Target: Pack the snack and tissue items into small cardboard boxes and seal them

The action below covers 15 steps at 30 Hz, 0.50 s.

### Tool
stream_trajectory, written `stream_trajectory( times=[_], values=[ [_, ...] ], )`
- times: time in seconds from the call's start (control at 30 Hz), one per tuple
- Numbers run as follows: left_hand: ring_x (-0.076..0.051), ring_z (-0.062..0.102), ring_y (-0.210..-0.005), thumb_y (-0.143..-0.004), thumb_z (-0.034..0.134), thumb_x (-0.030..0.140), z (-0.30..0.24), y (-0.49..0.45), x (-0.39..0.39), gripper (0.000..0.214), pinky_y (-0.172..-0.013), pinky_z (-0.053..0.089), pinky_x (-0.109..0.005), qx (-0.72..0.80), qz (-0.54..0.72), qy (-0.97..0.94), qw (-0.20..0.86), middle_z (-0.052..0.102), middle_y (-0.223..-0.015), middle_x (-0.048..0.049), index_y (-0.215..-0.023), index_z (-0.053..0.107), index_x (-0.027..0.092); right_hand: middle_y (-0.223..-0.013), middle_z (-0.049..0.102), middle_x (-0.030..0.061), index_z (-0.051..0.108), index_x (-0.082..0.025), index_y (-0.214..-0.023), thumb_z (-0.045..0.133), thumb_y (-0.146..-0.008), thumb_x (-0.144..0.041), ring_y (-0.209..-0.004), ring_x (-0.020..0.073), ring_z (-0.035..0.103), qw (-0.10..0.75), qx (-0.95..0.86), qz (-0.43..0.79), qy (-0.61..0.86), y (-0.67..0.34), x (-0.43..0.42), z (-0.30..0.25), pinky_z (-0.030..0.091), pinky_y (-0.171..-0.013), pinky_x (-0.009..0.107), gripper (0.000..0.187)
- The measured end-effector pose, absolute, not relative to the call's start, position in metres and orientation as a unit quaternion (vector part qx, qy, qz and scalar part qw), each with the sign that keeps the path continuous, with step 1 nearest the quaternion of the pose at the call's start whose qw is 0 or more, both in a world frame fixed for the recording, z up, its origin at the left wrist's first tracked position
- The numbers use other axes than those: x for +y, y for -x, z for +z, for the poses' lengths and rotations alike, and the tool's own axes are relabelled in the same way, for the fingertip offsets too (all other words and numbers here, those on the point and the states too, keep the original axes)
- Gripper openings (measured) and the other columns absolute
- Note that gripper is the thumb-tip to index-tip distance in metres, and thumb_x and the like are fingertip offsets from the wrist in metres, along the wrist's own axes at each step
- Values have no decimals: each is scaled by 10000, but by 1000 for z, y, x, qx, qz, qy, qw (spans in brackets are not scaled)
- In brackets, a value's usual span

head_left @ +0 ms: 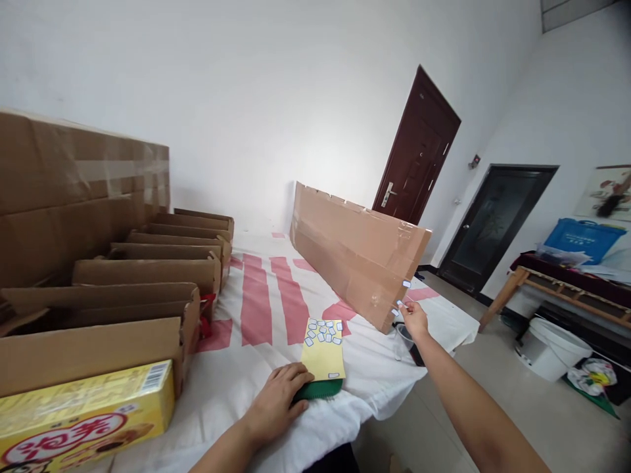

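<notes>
My left hand (280, 397) lies flat, its fingertips on the left edge of a yellow notepad page (323, 362) above a green cover (320, 390). Several white blue-edged stickers cover the upper part of that page, and one sticker (334, 375) is near its bottom edge. At the right, my right hand (415, 320) pinches a small white sticker (399, 304) close to the near end of a long cardboard panel (352, 243). Another sticker (406, 284) sits on the panel's end edge. Below the panel corner, a clear cup (403, 338) is partly hidden by my right hand.
Cardboard compartments (148, 272) line the table's left side, behind a yellow printed box (93, 414). The white cloth (227, 374) bears red stripes. Beyond the table stand a white bucket (552, 348) and a wooden table (505, 295) holding a blue bin (582, 240).
</notes>
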State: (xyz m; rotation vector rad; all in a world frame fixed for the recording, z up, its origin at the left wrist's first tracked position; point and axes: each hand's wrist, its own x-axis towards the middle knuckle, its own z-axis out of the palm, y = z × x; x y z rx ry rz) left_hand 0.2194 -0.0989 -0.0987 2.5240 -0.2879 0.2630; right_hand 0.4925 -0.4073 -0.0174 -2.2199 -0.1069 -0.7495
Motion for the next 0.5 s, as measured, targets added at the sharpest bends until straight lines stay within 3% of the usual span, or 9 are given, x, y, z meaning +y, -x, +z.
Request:
stream_trajectory(
  times=[0.27,0.5],
  values=[
    [-259,493,-1194,-718,613,157,-100,-219,-99,483,-1049,332,-428,-115,105,-946,284,589,-1227,-36,-1182,581,289,-606,605,19,518,-224,-639,467,-701,-691,-573,191,537,421,-80,-255,867,-480,-398,-20,383,-561,295,474],
    [-257,492,-1196,-718,646,173,-100,-219,-101,476,-1055,321,-429,-107,99,-946,291,579,-1239,-44,-1179,582,270,-603,592,-30,558,-201,-614,591,-773,-469,-591,136,543,383,-205,-37,900,-424,-303,-54,403,-561,242,313]
  ],
)
